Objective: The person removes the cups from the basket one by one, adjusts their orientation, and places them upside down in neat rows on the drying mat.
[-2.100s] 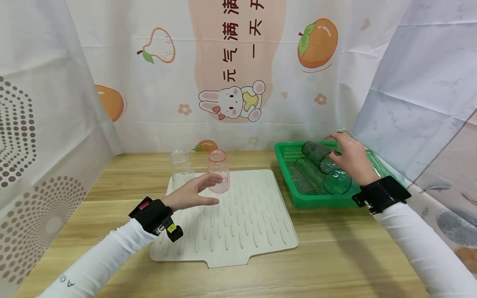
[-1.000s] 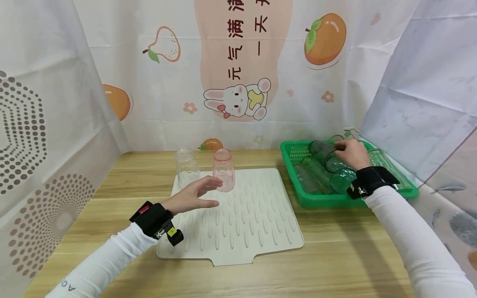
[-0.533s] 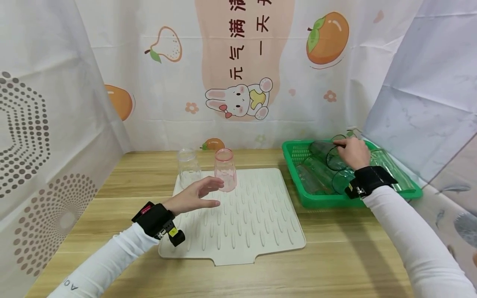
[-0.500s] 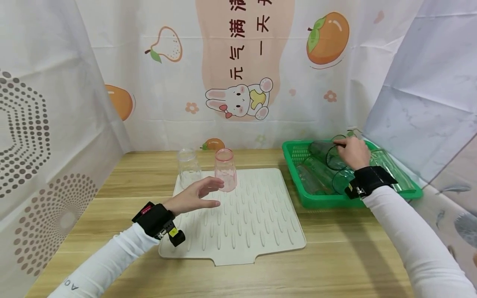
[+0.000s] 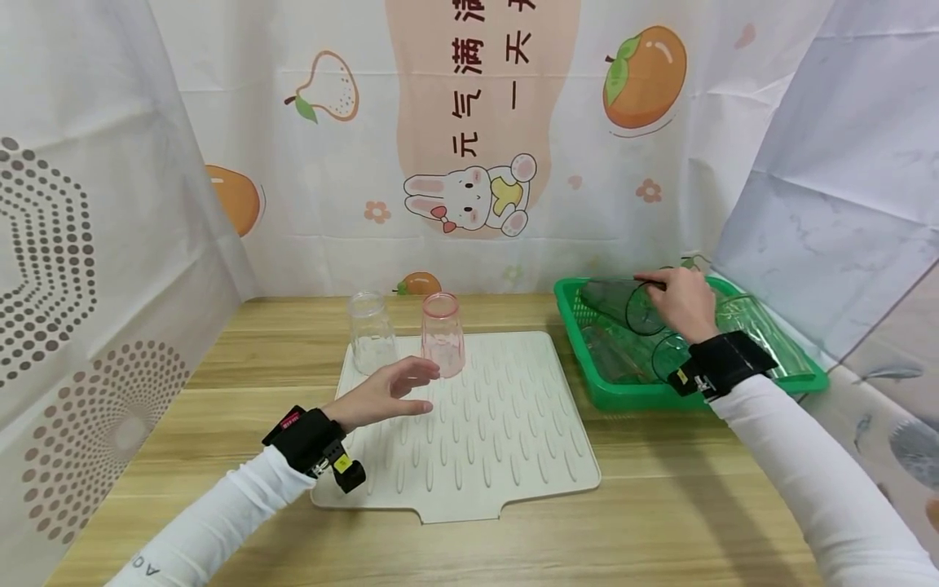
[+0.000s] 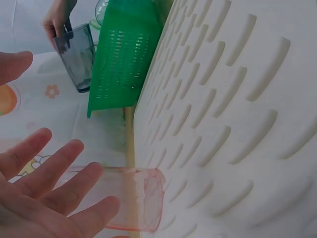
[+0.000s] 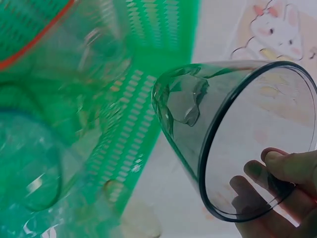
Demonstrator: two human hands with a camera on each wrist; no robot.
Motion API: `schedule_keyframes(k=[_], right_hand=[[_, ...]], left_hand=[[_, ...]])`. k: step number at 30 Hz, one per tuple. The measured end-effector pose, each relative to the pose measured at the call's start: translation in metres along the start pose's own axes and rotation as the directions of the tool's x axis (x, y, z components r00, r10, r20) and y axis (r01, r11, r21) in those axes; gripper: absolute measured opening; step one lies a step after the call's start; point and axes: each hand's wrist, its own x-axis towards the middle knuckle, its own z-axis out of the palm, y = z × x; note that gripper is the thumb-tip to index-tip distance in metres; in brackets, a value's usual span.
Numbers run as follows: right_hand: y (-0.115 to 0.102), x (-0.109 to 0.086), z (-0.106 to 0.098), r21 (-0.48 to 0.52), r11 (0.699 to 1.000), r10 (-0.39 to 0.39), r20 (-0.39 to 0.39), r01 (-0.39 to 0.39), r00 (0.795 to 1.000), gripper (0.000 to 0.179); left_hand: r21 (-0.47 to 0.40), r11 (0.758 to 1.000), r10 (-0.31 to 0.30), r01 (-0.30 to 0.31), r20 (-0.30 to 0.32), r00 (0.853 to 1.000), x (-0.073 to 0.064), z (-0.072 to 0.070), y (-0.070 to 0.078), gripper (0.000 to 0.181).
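"Start with the biggest thing: the table?"

"The wooden table (image 5: 660,497) looks the same as half a second ago. So does the white mat (image 5: 506,440) lying on it, with its tab toward the person."

"And the green basket (image 5: 634,398)?"

"In the same place, right of the mat. Several other glasses (image 5: 619,356) lie on their sides in it. The change is above them."

"At the right hand (image 5: 685,303)?"

"Yes. It has moved a little left, and it pinches the rim of the grey glass (image 7: 190,101) between thumb and fingers. Earlier that glass was lying among the others; now it is raised over the basket, tipped on its side, with its base pointing left."

"The left hand (image 5: 385,395)?"

"Hardly shifted. It hovers over the mat with its fingers spread and thumb apart, close to the pink glass (image 5: 443,338). I can't tell whether they touch."

"Has the pink glass moved?"

"No, it stands upright toward the back of the mat, as before. The clear glass (image 5: 372,334) stands just left of it, unchanged too."

"Anything smaller?"

"The grey glass's dark rim, which faces the right wrist camera."
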Motion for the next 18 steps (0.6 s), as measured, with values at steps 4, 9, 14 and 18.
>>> schedule_keyframes(k=[4,9,14,18], right_hand=[[-0.012,0.000,-0.001,0.016,0.998,-0.065,-0.049,0.066,0.997,0.023],[-0.027,0.001,-0.004,0.029,0.992,-0.119,-0.105,0.123,0.987,0.020],[-0.042,0.000,-0.007,0.048,0.985,-0.157,-0.117,0.164,0.981,0.021],[-0.055,-0.004,-0.007,0.095,0.979,-0.172,-0.110,0.183,0.979,0.022]], left_hand=[[-0.018,1.000,-0.019,0.019,0.008,1.000,-0.001,0.002,-0.006,0.054],[-0.048,0.998,-0.040,0.040,-0.001,0.999,-0.002,0.005,-0.013,0.053],[-0.112,0.990,-0.083,0.086,0.033,0.996,-0.004,0.010,-0.024,0.051],[-0.194,0.976,-0.084,0.094,0.060,0.995,-0.004,0.014,-0.032,0.051]])
